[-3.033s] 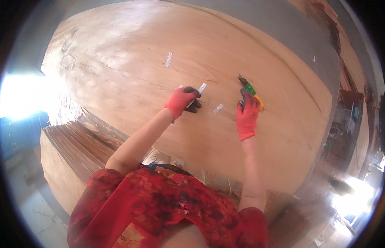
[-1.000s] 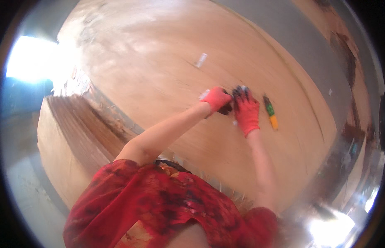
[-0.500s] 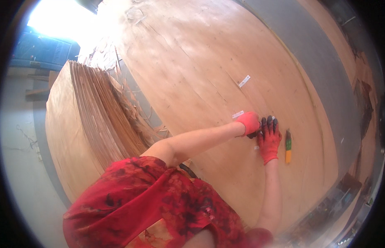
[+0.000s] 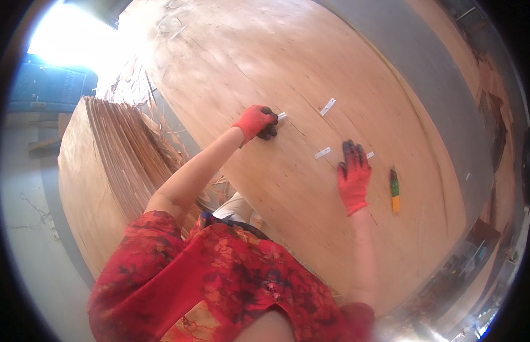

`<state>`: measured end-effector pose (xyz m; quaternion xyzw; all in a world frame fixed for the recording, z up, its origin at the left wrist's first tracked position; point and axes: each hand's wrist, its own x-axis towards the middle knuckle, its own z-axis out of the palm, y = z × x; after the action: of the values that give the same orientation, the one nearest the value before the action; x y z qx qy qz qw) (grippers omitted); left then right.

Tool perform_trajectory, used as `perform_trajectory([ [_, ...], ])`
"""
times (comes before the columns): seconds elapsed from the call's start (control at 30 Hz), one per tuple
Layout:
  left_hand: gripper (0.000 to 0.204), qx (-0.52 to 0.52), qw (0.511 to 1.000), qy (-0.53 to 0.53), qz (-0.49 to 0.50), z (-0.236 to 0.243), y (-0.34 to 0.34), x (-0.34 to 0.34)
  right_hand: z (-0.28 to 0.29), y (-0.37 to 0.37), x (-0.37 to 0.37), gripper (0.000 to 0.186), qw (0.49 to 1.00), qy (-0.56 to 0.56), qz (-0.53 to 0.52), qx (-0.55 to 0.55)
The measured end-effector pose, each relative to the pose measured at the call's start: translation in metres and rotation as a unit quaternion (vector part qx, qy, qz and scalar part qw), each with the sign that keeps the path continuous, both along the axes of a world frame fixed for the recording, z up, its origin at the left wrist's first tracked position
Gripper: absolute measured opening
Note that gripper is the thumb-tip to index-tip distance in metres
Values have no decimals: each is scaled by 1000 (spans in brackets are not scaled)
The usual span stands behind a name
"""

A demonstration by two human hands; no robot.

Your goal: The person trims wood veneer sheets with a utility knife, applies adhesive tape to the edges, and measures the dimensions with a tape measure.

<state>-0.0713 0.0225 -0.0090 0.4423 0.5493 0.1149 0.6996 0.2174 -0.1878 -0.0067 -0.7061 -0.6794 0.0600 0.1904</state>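
A large sheet of thin wood veneer (image 4: 299, 188) lies in front of me. My left hand (image 4: 257, 123), in a red glove with blackened fingers, is held curled over the sheet's left part, pinching a short white strip of tape (image 4: 282, 115) that pokes out from the fingertips. Flat on the sheet lies my right hand (image 4: 353, 178), gloved alike, its fingers stretched forward. Another strip (image 4: 370, 155) shows beside its fingertips. Two more white strips, a farther one (image 4: 327, 106) and a nearer one (image 4: 322, 153), stick to the veneer. Right of that hand rests a green and yellow utility knife (image 4: 395, 191).
A thick stack of veneer sheets (image 4: 114, 165) stands at the left, with torn scraps (image 4: 162, 137) along its side. Behind it is a blue container (image 4: 51, 85). A grey strip of surface (image 4: 447, 85) runs beyond the sheet's right edge.
My left hand has moved away from my right hand, left and farther out, and a white strip now shows at its fingertips. The right hand stays on the veneer, fingers still stretched.
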Motion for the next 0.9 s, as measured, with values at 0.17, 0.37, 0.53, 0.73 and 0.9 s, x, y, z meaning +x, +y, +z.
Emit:
perform_trajectory([
  [0.17, 21, -16, 1000, -11, 15, 3, 7, 19, -9, 77, -83, 58, 986, 147, 33, 76],
  [0.37, 32, -76, 997, -9, 3, 4, 21, 11, -37, 119, -124, 55, 996, -15, 84, -7],
  [0.53, 48, -91, 995, -36, 36, 16, 29, -61, -33, 113, -124, 54, 990, -102, 90, -39],
  [0.73, 38, -55, 994, 43, 86, 30, 26, -172, 51, 108, -79, 47, 993, 77, 87, -10],
  [0.9, 37, -19, 979, 44, 200, 23, -21, -267, 5, -32, 73, 54, 919, -247, -300, -66],
])
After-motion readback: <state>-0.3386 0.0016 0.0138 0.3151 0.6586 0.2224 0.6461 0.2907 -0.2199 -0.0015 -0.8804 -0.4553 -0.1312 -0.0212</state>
